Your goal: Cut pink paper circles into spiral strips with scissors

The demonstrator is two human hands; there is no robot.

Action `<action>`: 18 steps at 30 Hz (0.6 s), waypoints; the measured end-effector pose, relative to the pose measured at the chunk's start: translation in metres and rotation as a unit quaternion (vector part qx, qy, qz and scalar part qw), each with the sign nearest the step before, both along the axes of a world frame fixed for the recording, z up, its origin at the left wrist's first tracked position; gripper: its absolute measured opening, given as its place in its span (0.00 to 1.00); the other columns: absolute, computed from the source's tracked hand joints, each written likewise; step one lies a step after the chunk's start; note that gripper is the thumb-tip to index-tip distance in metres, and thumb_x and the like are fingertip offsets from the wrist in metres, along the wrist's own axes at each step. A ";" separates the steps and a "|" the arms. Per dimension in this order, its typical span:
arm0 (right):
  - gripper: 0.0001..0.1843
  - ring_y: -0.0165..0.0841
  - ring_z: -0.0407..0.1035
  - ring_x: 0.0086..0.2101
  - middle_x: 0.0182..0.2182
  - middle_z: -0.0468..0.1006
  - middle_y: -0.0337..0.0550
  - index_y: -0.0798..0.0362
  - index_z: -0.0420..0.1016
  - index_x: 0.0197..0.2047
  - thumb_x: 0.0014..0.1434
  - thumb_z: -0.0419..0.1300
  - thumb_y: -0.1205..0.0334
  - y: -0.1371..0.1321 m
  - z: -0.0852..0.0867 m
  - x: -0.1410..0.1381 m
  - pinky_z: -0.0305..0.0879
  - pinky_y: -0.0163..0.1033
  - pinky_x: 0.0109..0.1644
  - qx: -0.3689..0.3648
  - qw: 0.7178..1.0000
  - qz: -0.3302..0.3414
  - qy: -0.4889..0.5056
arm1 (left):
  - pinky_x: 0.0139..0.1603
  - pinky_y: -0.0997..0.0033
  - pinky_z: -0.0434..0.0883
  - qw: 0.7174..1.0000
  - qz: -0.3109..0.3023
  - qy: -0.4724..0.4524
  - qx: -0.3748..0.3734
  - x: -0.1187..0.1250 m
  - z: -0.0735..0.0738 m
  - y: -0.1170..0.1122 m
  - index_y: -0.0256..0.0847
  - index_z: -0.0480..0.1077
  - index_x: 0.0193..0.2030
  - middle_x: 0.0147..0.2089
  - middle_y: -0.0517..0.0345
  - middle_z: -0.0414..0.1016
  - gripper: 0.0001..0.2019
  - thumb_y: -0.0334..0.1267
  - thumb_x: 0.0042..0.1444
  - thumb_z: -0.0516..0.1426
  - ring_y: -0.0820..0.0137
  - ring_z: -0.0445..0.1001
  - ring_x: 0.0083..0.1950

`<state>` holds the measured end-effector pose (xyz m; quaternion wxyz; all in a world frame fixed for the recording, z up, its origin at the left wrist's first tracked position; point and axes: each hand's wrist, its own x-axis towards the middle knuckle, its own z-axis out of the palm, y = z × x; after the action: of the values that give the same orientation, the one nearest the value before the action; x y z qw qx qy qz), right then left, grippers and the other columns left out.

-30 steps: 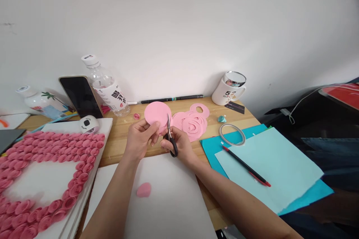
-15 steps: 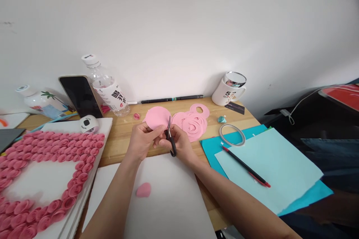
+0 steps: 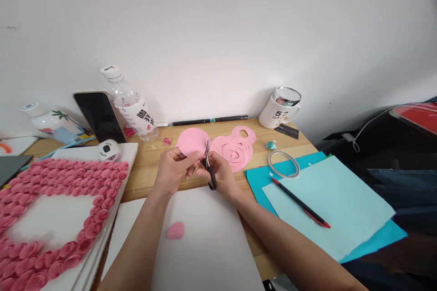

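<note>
Between finger and thumb, my left hand [image 3: 172, 168] pinches a round pink paper disc [image 3: 191, 141] by its lower edge. My right hand [image 3: 220, 175] grips small black-handled scissors [image 3: 210, 173], their metal blades pointing up at the disc's right edge. Whether the blades are parted is too small to tell. Just behind my right hand lies a pile of cut pink paper rings and spirals [image 3: 237, 150]. Below my wrists, a small pink paper scrap [image 3: 175, 230] rests on a white board [image 3: 205, 245].
Rows of rolled pink paper flowers [image 3: 95, 216] cover a board at left. Behind stand a phone [image 3: 99, 116], a water bottle [image 3: 133, 109] and a mug [image 3: 278, 111]. At right lie a tape roll [image 3: 284, 164], a pen [image 3: 300, 202] and blue paper sheets [image 3: 327, 204].
The whole view has shifted very slightly. Both hands keep almost the same place, with the disc and scissors still held together.
</note>
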<state>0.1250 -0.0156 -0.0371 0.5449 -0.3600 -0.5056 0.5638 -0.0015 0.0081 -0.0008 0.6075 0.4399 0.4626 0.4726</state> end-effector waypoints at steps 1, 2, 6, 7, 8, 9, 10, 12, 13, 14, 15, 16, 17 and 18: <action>0.22 0.26 0.57 0.24 0.24 0.65 0.34 0.53 0.64 0.32 0.41 0.68 0.50 0.000 0.000 0.000 0.53 0.31 0.26 0.000 1.000 -0.002 -0.005 | 0.11 0.81 0.54 1.000 0.000 -0.001 0.001 0.000 0.001 0.000 0.34 0.68 0.18 0.16 0.63 0.67 0.09 0.35 0.41 0.63 0.83 0.58 0.13; 0.22 0.25 0.56 0.24 0.24 0.64 0.34 0.53 0.64 0.32 0.41 0.68 0.50 0.000 0.000 0.000 0.53 0.31 0.26 0.002 1.000 -0.005 -0.010 | 0.11 0.81 0.54 1.000 0.000 -0.001 0.002 0.000 0.001 0.000 0.34 0.68 0.18 0.16 0.63 0.67 0.09 0.35 0.41 0.63 0.83 0.58 0.13; 0.20 0.25 0.55 0.23 0.23 0.63 0.34 0.53 0.65 0.30 0.42 0.68 0.50 0.000 -0.001 0.000 0.54 0.31 0.26 0.015 1.000 -0.015 -0.015 | 0.11 0.81 0.54 1.000 0.000 0.001 0.003 0.000 0.004 -0.002 0.34 0.68 0.17 0.16 0.63 0.67 0.09 0.35 0.41 0.62 0.83 0.58 0.13; 0.21 0.25 0.55 0.23 0.23 0.63 0.34 0.53 0.65 0.30 0.41 0.68 0.50 0.000 -0.001 0.000 0.54 0.31 0.26 0.015 1.000 -0.015 -0.013 | 0.11 0.81 0.54 1.000 -0.001 0.001 0.004 0.000 0.004 -0.002 0.34 0.67 0.17 0.16 0.63 0.67 0.10 0.35 0.41 0.62 0.83 0.58 0.12; 0.21 0.25 0.55 0.23 0.23 0.63 0.34 0.53 0.65 0.30 0.41 0.68 0.50 0.000 -0.001 0.000 0.55 0.31 0.26 0.015 1.000 -0.014 -0.011 | 0.11 0.81 0.54 1.000 -0.001 0.000 0.004 0.000 0.004 -0.002 0.34 0.67 0.17 0.16 0.63 0.67 0.10 0.35 0.41 0.62 0.83 0.58 0.12; 0.21 0.25 0.55 0.23 0.23 0.63 0.34 0.54 0.65 0.30 0.41 0.68 0.50 0.000 0.000 0.000 0.54 0.31 0.26 0.013 1.000 -0.013 -0.011 | 0.11 0.81 0.54 1.000 -0.002 0.000 0.006 -0.001 0.005 -0.002 0.35 0.67 0.17 0.15 0.64 0.66 0.10 0.35 0.41 0.62 0.83 0.58 0.12; 0.21 0.24 0.54 0.22 0.22 0.62 0.34 0.54 0.65 0.30 0.41 0.68 0.50 0.000 0.000 0.000 0.54 0.31 0.25 0.010 1.000 -0.011 -0.011 | 0.11 0.81 0.54 1.000 -0.003 0.000 0.008 -0.001 0.005 -0.002 0.35 0.66 0.16 0.15 0.64 0.66 0.10 0.35 0.42 0.62 0.83 0.58 0.12; 0.21 0.24 0.54 0.21 0.21 0.61 0.33 0.54 0.66 0.30 0.40 0.68 0.49 0.000 0.002 0.000 0.53 0.31 0.24 0.003 1.000 -0.010 -0.012 | 0.12 0.81 0.54 1.000 -0.004 0.003 0.013 -0.001 0.005 -0.002 0.35 0.66 0.17 0.15 0.64 0.65 0.10 0.35 0.42 0.62 0.83 0.58 0.13; 0.21 0.24 0.53 0.21 0.21 0.61 0.32 0.54 0.66 0.31 0.40 0.68 0.49 0.000 0.002 0.000 0.53 0.31 0.23 -0.001 1.000 -0.010 -0.013 | 0.12 0.81 0.54 1.000 -0.004 0.006 0.015 -0.001 0.005 -0.002 0.35 0.66 0.17 0.15 0.64 0.65 0.11 0.35 0.42 0.62 0.83 0.58 0.13; 0.21 0.23 0.53 0.21 0.20 0.60 0.32 0.54 0.66 0.31 0.40 0.68 0.50 -0.001 0.002 0.000 0.52 0.30 0.23 -0.004 1.000 -0.008 -0.014 | 0.12 0.81 0.54 1.000 -0.003 0.008 0.016 -0.001 0.005 -0.001 0.35 0.65 0.17 0.15 0.64 0.65 0.11 0.35 0.42 0.62 0.83 0.58 0.13; 0.21 0.23 0.53 0.20 0.20 0.60 0.31 0.54 0.66 0.31 0.40 0.68 0.50 -0.001 0.002 0.000 0.52 0.30 0.23 -0.006 1.000 -0.006 -0.014 | 0.12 0.81 0.53 1.000 -0.002 0.010 0.018 -0.001 0.005 -0.001 0.35 0.65 0.17 0.15 0.64 0.65 0.11 0.35 0.43 0.62 0.83 0.58 0.13; 0.20 0.23 0.53 0.20 0.20 0.59 0.31 0.54 0.66 0.31 0.41 0.68 0.51 -0.001 0.001 0.000 0.51 0.30 0.23 -0.009 1.000 -0.005 -0.013 | 0.12 0.81 0.53 1.000 -0.001 0.010 0.018 -0.001 0.005 -0.001 0.35 0.65 0.17 0.16 0.64 0.65 0.11 0.35 0.43 0.62 0.83 0.57 0.13; 0.20 0.23 0.53 0.20 0.19 0.60 0.31 0.54 0.66 0.31 0.41 0.67 0.51 -0.001 0.000 0.001 0.51 0.30 0.22 -0.012 1.000 -0.003 -0.014 | 0.12 0.80 0.53 1.000 0.000 0.010 0.019 -0.001 0.005 -0.001 0.35 0.64 0.17 0.16 0.64 0.65 0.11 0.36 0.43 0.62 0.83 0.57 0.13; 0.19 0.23 0.53 0.19 0.19 0.60 0.30 0.54 0.66 0.31 0.42 0.67 0.51 -0.001 -0.001 0.001 0.51 0.30 0.22 -0.015 1.000 -0.002 -0.016 | 0.12 0.80 0.53 1.000 0.000 0.009 0.020 -0.002 0.005 -0.001 0.35 0.65 0.18 0.16 0.64 0.65 0.11 0.36 0.43 0.62 0.83 0.57 0.13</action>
<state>0.1258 -0.0165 -0.0380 0.5326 -0.3776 -0.5050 0.5646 -0.0032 0.0071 0.0037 0.5942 0.4560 0.4591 0.4777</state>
